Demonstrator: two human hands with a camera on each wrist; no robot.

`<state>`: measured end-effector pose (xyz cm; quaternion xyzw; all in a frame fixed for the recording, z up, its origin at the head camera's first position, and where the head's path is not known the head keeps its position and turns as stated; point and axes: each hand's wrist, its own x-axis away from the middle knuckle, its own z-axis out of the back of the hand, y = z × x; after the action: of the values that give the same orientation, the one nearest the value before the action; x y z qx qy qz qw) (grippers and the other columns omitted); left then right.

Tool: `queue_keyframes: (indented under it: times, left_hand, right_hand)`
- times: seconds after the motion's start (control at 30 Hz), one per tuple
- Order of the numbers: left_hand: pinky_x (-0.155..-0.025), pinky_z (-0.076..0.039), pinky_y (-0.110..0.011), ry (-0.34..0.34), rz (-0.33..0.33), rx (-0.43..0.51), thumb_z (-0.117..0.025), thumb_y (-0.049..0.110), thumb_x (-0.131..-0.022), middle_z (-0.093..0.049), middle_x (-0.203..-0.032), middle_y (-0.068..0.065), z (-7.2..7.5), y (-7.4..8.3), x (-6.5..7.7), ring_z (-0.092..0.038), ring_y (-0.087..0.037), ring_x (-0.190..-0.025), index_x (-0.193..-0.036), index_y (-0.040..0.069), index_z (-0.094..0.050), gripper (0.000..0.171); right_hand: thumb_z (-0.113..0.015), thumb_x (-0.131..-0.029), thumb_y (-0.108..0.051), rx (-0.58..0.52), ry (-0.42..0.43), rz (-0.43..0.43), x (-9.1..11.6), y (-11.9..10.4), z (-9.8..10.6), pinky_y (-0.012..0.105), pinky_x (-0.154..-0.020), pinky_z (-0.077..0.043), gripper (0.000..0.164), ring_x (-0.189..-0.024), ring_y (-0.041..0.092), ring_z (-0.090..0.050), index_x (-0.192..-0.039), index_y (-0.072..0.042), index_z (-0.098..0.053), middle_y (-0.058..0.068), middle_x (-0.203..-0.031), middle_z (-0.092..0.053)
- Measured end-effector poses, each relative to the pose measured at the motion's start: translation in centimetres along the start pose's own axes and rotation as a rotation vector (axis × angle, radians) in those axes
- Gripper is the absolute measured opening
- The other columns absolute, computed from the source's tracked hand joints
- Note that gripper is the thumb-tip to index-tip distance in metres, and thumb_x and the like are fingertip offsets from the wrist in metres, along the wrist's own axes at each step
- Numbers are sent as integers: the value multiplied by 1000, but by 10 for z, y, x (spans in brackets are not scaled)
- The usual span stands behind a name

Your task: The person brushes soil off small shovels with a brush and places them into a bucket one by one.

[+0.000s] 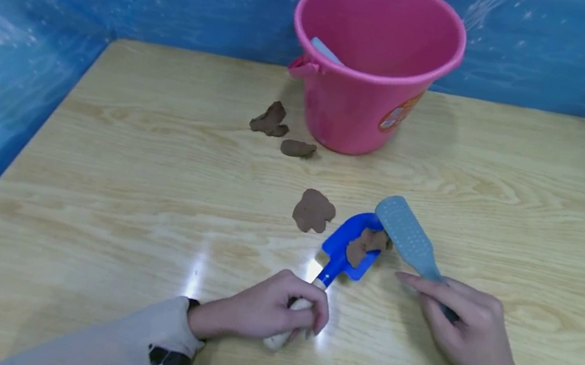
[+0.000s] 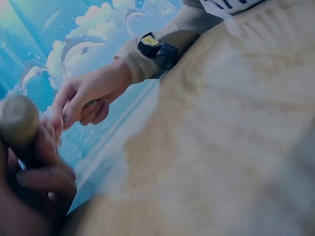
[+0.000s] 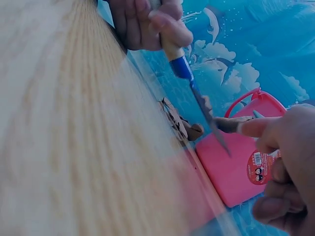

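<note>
My left hand (image 1: 279,310) grips the wooden handle of a small blue toy shovel (image 1: 335,252), its blade up and to the right. On the blade lies a brown clay lump (image 1: 367,246). In my right hand (image 1: 469,332), a grey-blue spatula (image 1: 410,237) with a dotted flat head is held by its handle, the head overlapping the blade's far edge in the head view. The right wrist view shows the shovel (image 3: 197,98) edge-on, raised off the table. In the left wrist view, the handle's rounded end (image 2: 18,118) sticks out of the left hand (image 2: 47,172).
A pink bucket (image 1: 346,108) stands at the back, with a light-blue thing (image 1: 326,50) inside. Flat brown clay (image 1: 313,211) lies left of the shovel; two more clay pieces, one larger (image 1: 270,119) and one smaller (image 1: 297,148), lie near the bucket. Blue sea-print sheeting borders the wooden table (image 1: 128,183).
</note>
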<state>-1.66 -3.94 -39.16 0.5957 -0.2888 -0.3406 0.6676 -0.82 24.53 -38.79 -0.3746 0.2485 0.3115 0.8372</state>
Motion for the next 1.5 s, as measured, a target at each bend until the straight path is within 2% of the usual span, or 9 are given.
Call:
queue_keyframes:
  times: [0.37,0.67,0.83,0.97,1.13,1.23,1.3,1.37,1.5]
  left_hand:
    - [-48,-43,-17,-61,56,173,-41,-5,-85,-54,-76,-18,6,5,1,-49,-1,-51,-78,-5,-59,19]
    - [-46,-51,-14,-31,-186,-136,-50,-13,-80,-60,-61,-6,-3,-1,2,-49,10,-52,-70,3,-60,21]
    - [-48,-50,-17,-19,-77,-95,-50,-9,-83,-60,-67,-8,-4,1,2,-49,9,-52,-75,2,-61,18]
    - [-47,-51,-21,-14,-21,-21,-48,-9,-84,-59,-73,-11,-4,3,1,-51,5,-52,-77,0,-61,17]
    - [-47,-51,-23,9,28,60,-46,-9,-85,-58,-77,-14,-5,3,-1,-52,2,-52,-79,-2,-61,17]
    - [-47,-50,-22,22,55,86,-46,-9,-86,-58,-78,-15,-5,3,-3,-52,0,-52,-79,-2,-61,17]
    - [-47,-50,-21,27,56,86,-46,-8,-86,-58,-78,-15,-5,3,-3,-52,0,-53,-79,-2,-61,18]
    - [-47,-50,-21,26,44,69,-46,-8,-86,-59,-77,-15,-5,3,-2,-52,1,-52,-79,-2,-61,17]
    - [-46,-50,-20,4,16,15,-48,-8,-86,-60,-76,-14,-6,2,-1,-51,5,-53,-79,-1,-61,17]
  right_hand:
    - [-46,-101,-18,-94,-308,3,7,-16,-8,1,-49,-33,26,-61,-10,-42,-90,-16,-70,-8,-74,-65]
    - [-55,-95,-8,-60,-420,0,4,-13,-9,0,-45,-22,21,-55,-12,-28,-79,-21,-54,-17,-59,-38]
    - [-61,-77,10,59,-373,-81,-1,-14,0,5,-62,-41,43,-71,0,-53,-108,-19,-69,-1,-92,-70]
    - [-58,-83,9,157,-282,-166,-4,-18,7,9,-91,-43,59,-106,12,-59,-137,-16,-55,11,-130,-60]
    - [-54,-95,-4,105,-194,-196,-4,-21,10,10,-108,-31,48,-130,2,-42,-142,-8,-46,12,-135,-55]
    - [-50,-99,-16,12,-168,-47,-3,-21,6,3,-82,-44,34,-93,-6,-59,-130,-3,-59,2,-101,-69]
    - [-47,-101,-22,-28,-178,52,-2,-21,3,-2,-61,-38,33,-67,-12,-47,-118,-3,-67,-10,-75,-59]
    - [-45,-102,-24,-43,-183,96,-3,-20,-1,-2,-49,-26,34,-58,-12,-28,-109,-4,-72,-16,-65,-44]
    - [-44,-102,-26,-2,-149,50,-4,-16,-4,-1,-48,-27,37,-56,-12,-28,-103,-6,-75,-15,-64,-52]
